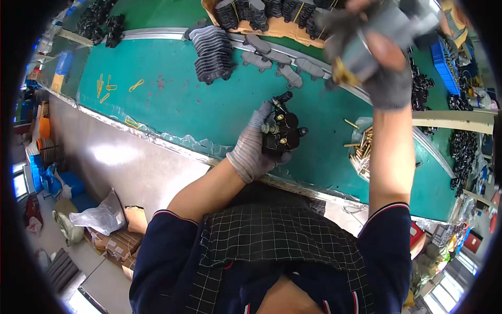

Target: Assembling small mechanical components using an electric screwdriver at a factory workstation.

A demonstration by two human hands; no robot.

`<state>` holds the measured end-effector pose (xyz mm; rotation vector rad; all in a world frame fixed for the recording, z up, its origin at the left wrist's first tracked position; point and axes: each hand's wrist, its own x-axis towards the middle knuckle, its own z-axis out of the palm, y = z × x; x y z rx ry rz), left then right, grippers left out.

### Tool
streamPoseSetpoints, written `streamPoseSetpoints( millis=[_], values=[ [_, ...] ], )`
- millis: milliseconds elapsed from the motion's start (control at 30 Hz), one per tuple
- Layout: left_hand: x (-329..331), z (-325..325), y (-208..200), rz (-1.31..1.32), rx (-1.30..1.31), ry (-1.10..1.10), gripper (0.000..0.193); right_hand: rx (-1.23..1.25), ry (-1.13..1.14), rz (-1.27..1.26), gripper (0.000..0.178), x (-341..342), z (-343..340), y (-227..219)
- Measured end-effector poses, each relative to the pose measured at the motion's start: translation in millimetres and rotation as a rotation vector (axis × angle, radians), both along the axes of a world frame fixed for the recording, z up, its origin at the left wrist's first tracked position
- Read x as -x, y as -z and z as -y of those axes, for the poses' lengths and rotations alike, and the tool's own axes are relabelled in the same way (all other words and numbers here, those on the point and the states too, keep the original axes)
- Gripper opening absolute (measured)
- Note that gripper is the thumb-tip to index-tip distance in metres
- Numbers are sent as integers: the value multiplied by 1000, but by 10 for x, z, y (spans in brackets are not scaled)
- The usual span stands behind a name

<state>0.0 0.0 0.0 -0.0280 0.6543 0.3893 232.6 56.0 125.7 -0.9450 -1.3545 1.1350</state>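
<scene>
1. Head camera: I see the left hand (252,149), in a striped glove, curled around a black metal part (285,131), with its fingers bent.
2. That black part is over the green table (172,115), near the middle of my view, close in front of the person's apron (282,230).
3. The right hand (389,86), in a dark grey glove, is up high. It is wrapped around a big grey tool (400,29). Both are blurry, so I cannot tell how tight the hold is.
4. Just left of the right forearm, a clear plastic bag (361,166) lies on the table. It has lots of gold pins (362,149) in it.
5. Past the table's far rail, a cardboard box (282,29) has rows of black pads (256,15) inside.
6. Far to the right, a blue bin (442,68) has little parts in it, too small for me to name.
7. Down on the left sits a white plastic bag (104,214). I cannot tell what is inside.
</scene>
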Motion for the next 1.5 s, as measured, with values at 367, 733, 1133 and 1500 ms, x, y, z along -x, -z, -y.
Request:
streamPoseSetpoints(
  millis=[367,733,1133,1500],
  values=[
    [-98,221,-339,27,-147,81,66,-141,5,-681,60,655,758,380],
    [0,196,-284,1,-144,161,63,-123,69,-557,54,766,832,388],
    [5,60,-238,-78,-111,17,61,-211,24,-537,68,855,854,204],
    [-121,129,-266,-142,-160,-6,64,-105,185,-525,58,955,1065,290]
  ],
)
